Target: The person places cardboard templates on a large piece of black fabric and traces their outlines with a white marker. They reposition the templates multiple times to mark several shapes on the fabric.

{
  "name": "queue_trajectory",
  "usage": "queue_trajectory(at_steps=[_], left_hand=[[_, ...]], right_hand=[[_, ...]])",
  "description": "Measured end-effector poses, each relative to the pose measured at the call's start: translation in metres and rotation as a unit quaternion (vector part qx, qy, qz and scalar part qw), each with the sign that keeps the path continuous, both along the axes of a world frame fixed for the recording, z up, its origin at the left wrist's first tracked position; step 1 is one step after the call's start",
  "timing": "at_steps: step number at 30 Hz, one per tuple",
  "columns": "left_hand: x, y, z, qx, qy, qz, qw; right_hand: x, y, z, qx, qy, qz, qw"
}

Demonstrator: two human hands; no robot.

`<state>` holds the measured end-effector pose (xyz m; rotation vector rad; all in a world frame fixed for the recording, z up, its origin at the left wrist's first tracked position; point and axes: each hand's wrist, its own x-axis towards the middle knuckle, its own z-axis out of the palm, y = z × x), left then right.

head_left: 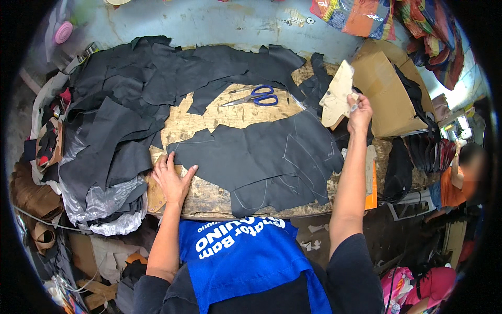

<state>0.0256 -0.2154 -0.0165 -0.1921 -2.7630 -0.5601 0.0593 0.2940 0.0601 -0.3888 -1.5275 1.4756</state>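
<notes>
A dark grey, leather-like sheet (246, 152) with pale chalk-like outlines lies flat on the worn wooden table (196, 120). At its left edge my left hand (172, 180) rests with fingers spread, fingertips touching the corner. My right hand (360, 115) is raised at the far right and closed on a cream, irregularly shaped pattern piece (336, 97). Something small and whitish shows by its fingers, too small to name. Beyond the marked sheet lie scissors (264, 97) with blue handles, their blades pointing left.
More dark sheets (193, 70) cover the table's back and left, beside a plastic-wrapped heap (112, 201). A cardboard box (384, 89) stands at the back right, with stacked dark pieces (423, 154) nearer. Another person in orange (457, 180) is at the far right.
</notes>
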Motion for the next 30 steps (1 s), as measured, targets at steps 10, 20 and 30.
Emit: queue_trajectory(at_steps=[10,20,30], left_hand=[[-0.007,-0.013,-0.017,0.339,0.039,0.022,0.94],[0.007,-0.089,0.01,0.584,-0.107,0.009,0.805],[0.023,-0.071,0.036,0.043,-0.172,0.088,0.98]], right_hand=[[-0.01,-0.014,0.026,-0.061,0.019,0.075,0.995],[-0.028,-0.062,-0.038,-0.142,-0.115,0.14,0.973],[-0.009,-0.115,-0.04,0.276,-0.284,-0.1,0.913]])
